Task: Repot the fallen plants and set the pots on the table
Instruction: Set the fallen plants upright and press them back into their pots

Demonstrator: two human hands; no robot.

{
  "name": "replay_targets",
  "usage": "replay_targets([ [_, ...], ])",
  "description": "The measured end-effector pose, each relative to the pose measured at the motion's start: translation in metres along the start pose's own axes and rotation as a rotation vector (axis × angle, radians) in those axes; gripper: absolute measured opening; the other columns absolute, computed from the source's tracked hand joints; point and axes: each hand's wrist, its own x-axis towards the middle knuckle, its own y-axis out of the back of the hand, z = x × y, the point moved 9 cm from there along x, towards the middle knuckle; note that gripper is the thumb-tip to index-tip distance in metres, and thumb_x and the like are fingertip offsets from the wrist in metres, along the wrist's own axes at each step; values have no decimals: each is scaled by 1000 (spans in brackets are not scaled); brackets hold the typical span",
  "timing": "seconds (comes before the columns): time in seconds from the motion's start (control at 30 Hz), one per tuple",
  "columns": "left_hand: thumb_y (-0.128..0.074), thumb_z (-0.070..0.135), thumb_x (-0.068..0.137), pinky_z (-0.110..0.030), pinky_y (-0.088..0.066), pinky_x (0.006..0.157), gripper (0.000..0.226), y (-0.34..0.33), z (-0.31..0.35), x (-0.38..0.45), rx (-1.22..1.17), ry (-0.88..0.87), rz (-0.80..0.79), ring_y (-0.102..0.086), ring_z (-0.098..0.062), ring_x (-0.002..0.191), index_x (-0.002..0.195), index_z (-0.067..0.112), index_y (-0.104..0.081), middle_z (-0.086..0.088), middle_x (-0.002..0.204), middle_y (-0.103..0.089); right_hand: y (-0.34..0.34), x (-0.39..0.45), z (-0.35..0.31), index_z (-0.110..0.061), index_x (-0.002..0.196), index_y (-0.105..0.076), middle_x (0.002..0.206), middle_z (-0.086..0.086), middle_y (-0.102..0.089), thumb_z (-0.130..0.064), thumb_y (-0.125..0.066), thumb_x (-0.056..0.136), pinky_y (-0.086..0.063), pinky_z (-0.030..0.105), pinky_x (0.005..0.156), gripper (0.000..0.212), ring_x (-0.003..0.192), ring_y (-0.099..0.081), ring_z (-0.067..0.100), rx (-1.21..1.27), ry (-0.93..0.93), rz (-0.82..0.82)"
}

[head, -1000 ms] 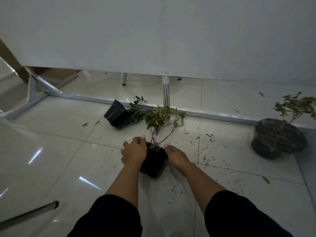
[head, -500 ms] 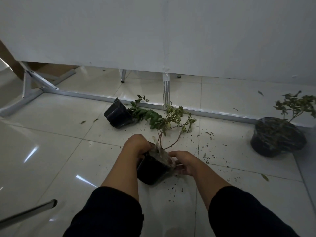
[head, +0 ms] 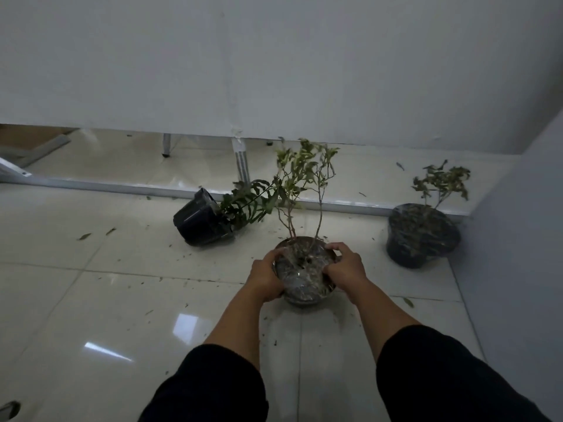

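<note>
— Pot in the middle: what is it made of, and where does it sit?
— Round, dark plastic, its top wrapped in shiny, crinkled clear film. It stands upright on the glossy pale floor tiles, and two thin, woody stems of its plant rise from it into small yellow-green leaves.
— And the hands?
— Left hand clasps the left side of the rim, right hand the right, fingers curled and pressed against the film and the pot wall.
— The other pots?
— A black plastic pot lies tipped on its side to the left behind, its feathery dark-green fronds spilling onto the tile. A wider film-wrapped pot stands upright to the right, near the grey wall.
— The floor itself?
— Strewn with small dry leaf scraps; a metal frame rail runs behind the pots beneath a white panel.
</note>
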Motion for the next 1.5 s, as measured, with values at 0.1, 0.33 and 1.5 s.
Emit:
replay_targets([
  [0.1, -72, 2, 72, -50, -53, 93, 83, -28, 8, 14, 145, 29, -100, -51, -43, 118, 142, 32, -39, -17, 139, -36, 21, 2, 11, -46, 115, -54, 116, 14, -54, -22, -60, 75, -50, 44, 91, 47, 106, -51, 37, -82, -30, 16],
  [0.33, -74, 2, 73, -47, -55, 90, 83, -47, 22, 17, 74, -14, -139, -50, -36, 119, 142, 28, -37, -15, 137, -42, 27, 20, 2, -39, 131, -50, 136, 4, -48, -23, -57, 82, -34, 47, 106, 52, 123, -33, 35, -11, 22, 58],
  [1.5, -76, 14, 74, -43, -50, 100, 85, -67, 26, 17, 25, 9, 17, -52, -34, 123, 147, 23, -33, -16, 140, -46, 49, 3, -3, -25, 101, -55, 91, 10, -65, -34, -48, 94, -47, 38, 80, 13, 92, -60, 32, -222, 230, 344],
])
